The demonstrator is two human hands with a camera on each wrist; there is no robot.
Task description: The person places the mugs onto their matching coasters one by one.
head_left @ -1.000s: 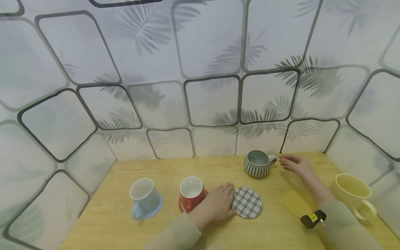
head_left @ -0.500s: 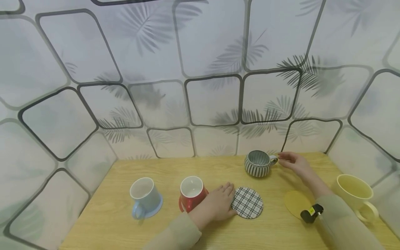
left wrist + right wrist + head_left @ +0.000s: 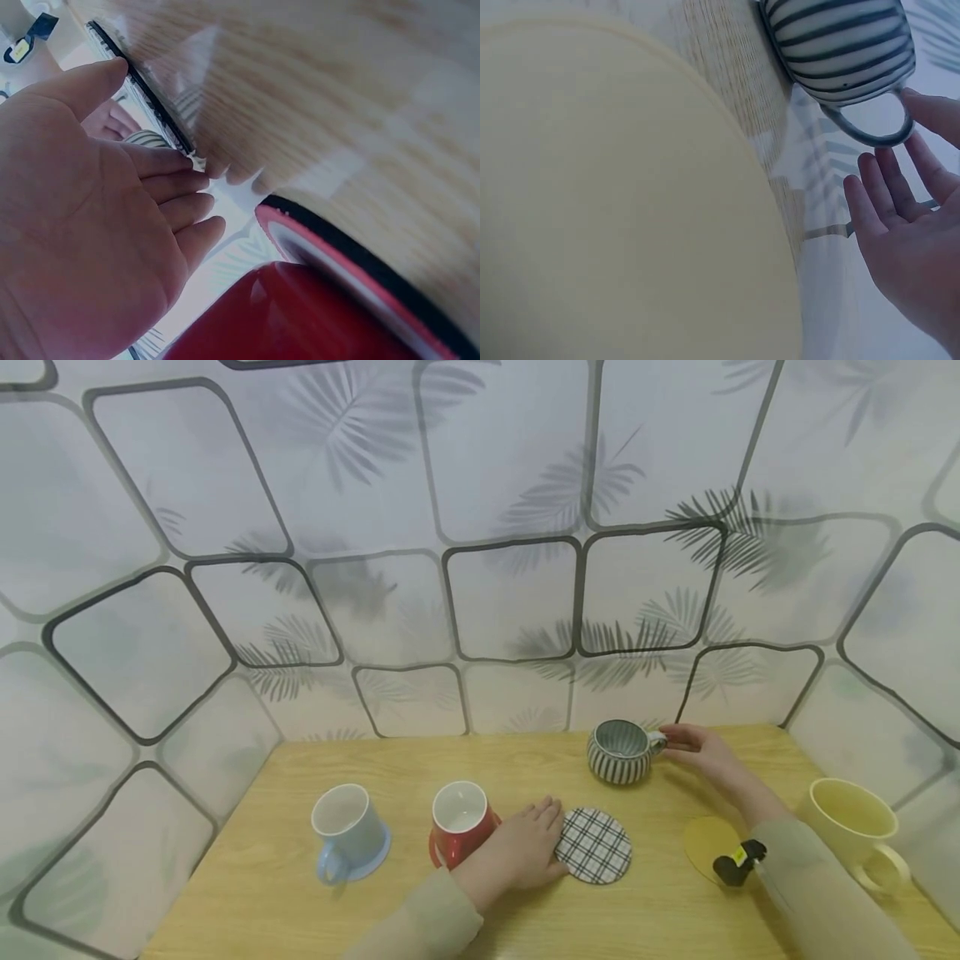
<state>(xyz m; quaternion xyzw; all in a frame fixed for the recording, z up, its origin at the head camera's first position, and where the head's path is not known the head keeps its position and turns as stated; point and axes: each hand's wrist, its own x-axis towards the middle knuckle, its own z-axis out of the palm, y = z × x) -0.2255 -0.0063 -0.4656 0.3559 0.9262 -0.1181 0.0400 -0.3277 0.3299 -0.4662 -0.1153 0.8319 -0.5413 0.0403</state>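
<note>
A striped grey-and-white cup [image 3: 620, 758] stands at the back of the table. My right hand [image 3: 701, 752] is at its handle [image 3: 870, 140], thumb and index finger pinching the outer curve, the other fingers spread below. My left hand [image 3: 521, 847] lies on the table with straight fingers, fingertips at the edge of a round plaid coaster [image 3: 594, 846]. Close by its other side is a red mug [image 3: 459, 827] on a red coaster [image 3: 289, 238]; the hand's forearm side overlaps this mug in the head view.
A light blue mug [image 3: 349, 827] on a blue coaster [image 3: 378, 857] stands at the left. At the right are a yellow coaster [image 3: 703, 843], partly under the right wrist's camera, and a large yellow mug [image 3: 847, 818] beside the forearm. Patterned cloth walls [image 3: 510, 602] enclose the table.
My right hand has moved a little to the left, its fingertips going from just beside the cup's handle onto it. The cup and my left hand have stayed in place.
</note>
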